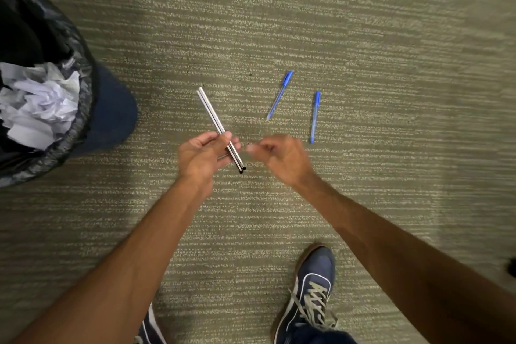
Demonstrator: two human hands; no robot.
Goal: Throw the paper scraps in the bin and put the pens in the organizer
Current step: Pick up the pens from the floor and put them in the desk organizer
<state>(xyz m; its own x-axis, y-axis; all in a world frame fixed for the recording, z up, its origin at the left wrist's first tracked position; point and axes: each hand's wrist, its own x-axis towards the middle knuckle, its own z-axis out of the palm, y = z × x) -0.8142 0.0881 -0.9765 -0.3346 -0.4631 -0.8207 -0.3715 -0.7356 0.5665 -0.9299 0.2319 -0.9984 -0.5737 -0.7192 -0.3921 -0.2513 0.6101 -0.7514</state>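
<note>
My left hand [205,153] grips two thin silver pens [215,117] together above the carpet, their black tips pointing down toward me. Just to their right my right hand [279,156] hovers, blurred, fingers loosely curled with nothing in them. Two blue capped pens lie on the carpet beyond it: one slanted [280,95], one nearly straight [315,117] further right. At the left edge stands the bin [81,109], lined with a black bag and holding crumpled white paper scraps [39,103]. The organizer is not in view.
Green striped carpet [363,36] covers the whole floor. My blue laced shoe [310,296] is planted at the bottom centre, with the other shoe [149,329] partly visible at the bottom edge. A small dark object [512,267] sits at the right edge.
</note>
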